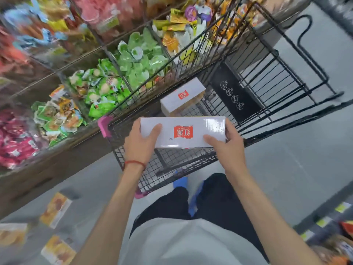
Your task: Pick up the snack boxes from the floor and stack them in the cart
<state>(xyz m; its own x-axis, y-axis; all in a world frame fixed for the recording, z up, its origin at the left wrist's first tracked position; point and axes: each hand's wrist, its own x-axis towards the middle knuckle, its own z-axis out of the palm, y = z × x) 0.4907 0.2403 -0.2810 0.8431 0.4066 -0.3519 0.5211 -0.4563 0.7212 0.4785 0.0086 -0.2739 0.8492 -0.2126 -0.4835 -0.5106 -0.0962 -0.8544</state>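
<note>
Left grip [140, 142]: clasps the left end of the white rectangular cardboard snack box with red logo [183, 131]; thumb on top, fingers underneath and out of sight
Right grip [225, 148]: clasps the right end the same way; box held level over the near rim of the black wire shopping cart [122, 155]
Risk, slip: top face is glossy and held only at the ends; a slack thumb could drop one end onto the rim
Risk, stack: second white box with red logo [182, 96] lies skewed on the cart bottom; a misaligned landing would probably overhang and tip
Box look: long, flat, white; logo upside down to the wearer; glare at right end; edges crisp, no dents seen
Remaining: three yellow-orange boxes [55, 209] on the grey floor [286, 169], lower left, blurred
</note>
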